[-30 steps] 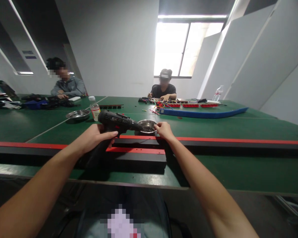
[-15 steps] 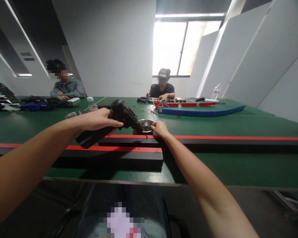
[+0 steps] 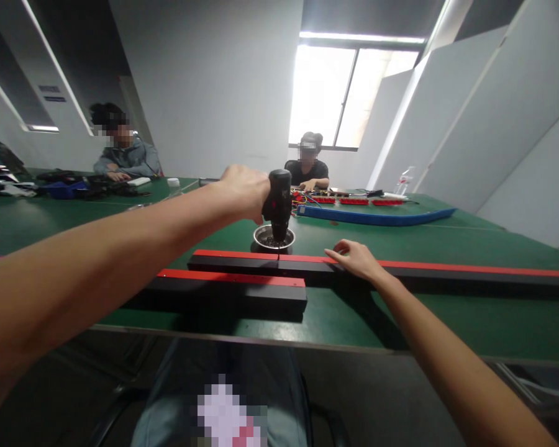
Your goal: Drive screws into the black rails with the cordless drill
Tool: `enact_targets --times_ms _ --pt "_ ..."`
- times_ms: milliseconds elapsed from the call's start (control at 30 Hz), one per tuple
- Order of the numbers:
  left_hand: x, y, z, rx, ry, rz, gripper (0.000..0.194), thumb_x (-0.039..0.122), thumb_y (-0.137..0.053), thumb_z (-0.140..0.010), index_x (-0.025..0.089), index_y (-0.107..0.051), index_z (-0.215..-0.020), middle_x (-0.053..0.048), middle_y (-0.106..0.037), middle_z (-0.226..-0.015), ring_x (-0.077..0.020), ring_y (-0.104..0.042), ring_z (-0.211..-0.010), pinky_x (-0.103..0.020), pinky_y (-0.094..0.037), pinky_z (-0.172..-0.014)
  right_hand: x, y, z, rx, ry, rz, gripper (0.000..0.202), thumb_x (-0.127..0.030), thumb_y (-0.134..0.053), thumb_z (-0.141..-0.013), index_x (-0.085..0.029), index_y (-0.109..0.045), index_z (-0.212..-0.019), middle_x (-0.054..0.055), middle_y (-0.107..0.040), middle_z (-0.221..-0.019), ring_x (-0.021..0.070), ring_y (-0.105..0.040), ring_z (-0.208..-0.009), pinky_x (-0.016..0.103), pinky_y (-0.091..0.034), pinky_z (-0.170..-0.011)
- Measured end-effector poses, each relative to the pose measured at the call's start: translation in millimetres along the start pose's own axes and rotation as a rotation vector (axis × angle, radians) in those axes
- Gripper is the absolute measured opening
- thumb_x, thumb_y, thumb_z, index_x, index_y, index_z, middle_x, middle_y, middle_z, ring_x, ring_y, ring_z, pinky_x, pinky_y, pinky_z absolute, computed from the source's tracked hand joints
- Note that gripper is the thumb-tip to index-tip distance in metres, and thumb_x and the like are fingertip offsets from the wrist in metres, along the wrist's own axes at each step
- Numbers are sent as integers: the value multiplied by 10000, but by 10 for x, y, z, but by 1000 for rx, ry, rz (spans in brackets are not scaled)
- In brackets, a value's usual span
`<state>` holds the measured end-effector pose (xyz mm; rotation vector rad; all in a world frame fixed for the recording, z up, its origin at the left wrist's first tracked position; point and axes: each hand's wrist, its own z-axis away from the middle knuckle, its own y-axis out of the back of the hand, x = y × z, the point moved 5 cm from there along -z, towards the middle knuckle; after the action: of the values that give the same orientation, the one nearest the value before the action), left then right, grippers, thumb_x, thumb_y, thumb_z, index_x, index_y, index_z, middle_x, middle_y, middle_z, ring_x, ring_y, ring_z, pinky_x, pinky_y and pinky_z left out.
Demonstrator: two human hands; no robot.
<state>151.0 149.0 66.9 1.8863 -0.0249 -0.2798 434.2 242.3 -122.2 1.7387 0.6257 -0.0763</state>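
Note:
My left hand (image 3: 245,191) is wrapped round a black cordless screwdriver (image 3: 280,202), which stands upright with its bit pointing down at the top of a long black bar with a red strip (image 3: 423,270). Whether a screw sits under the bit is too small to tell. My right hand (image 3: 355,259) rests at the same bar, further right, with thumb and forefinger curved and a little apart. Just behind the bit is a small metal bowl (image 3: 257,238) of dark small parts, probably screws. A second red-topped black bar (image 3: 242,292) lies nearer me.
Across the green table (image 3: 494,310) lie a curved blue strip (image 3: 377,216), red parts with wires (image 3: 354,201) and a clear bottle (image 3: 404,180). Two people sit at the far side. Dark items and a blue box (image 3: 68,190) are at the far left.
My left hand has swung the screwdriver from tilted to upright, its bit on the bar. My right hand has moved away from the bowl, rightward along the bar, and its fingers have loosened.

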Motion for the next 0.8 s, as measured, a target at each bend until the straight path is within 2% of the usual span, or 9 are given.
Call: enact_targets --times_ms 67,167,467,633,800 --pt "58 -22 -35 46 17 17 499 189 -898 -588 61 -729 -1040 -225 -707 -918 -314 -606 -903 -413 -382 -841 125 16 133 -96 42 21 600 -693 -668 -804 -188 -737 -1121 118 -752 -1092 284 -712 -966 337 -530 -848" --pt "95 -56 -91 74 -3 36 368 210 -846 -688 34 -729 -990 -259 -699 -955 -343 -612 -977 -421 -363 -882 242 10 269 -167 77 93 765 -737 -729 -706 -178 -707 -1227 145 -721 -1187 329 -686 -1045 376 -522 -906" --pt "-16 -100 -9 97 -9 25 370 291 -813 -739 8 -745 -966 -261 -707 -958 -337 -642 -970 -429 -404 -860 256 -38 301 -115 84 166 842 -747 -747 -673 -154 -696 -1270 157 -700 -1215 328 -666 -1078 362 -507 -918" --pt "-176 -102 91 83 22 -8 406 255 -799 -714 -16 -739 -1010 -296 -704 -944 -373 -652 -905 -451 -425 -806 138 -78 278 -114 112 181 807 -750 -742 -682 -161 -710 -1231 144 -714 -1170 322 -673 -1036 356 -506 -881" --pt "-477 -98 244 49 94 -41 421 287 -821 -685 7 -745 -990 -283 -699 -943 -366 -644 -898 -455 -427 -820 -222 -208 240 -115 166 214 766 -776 -690 -728 -169 -714 -1194 142 -721 -1136 318 -673 -1013 349 -491 -851"
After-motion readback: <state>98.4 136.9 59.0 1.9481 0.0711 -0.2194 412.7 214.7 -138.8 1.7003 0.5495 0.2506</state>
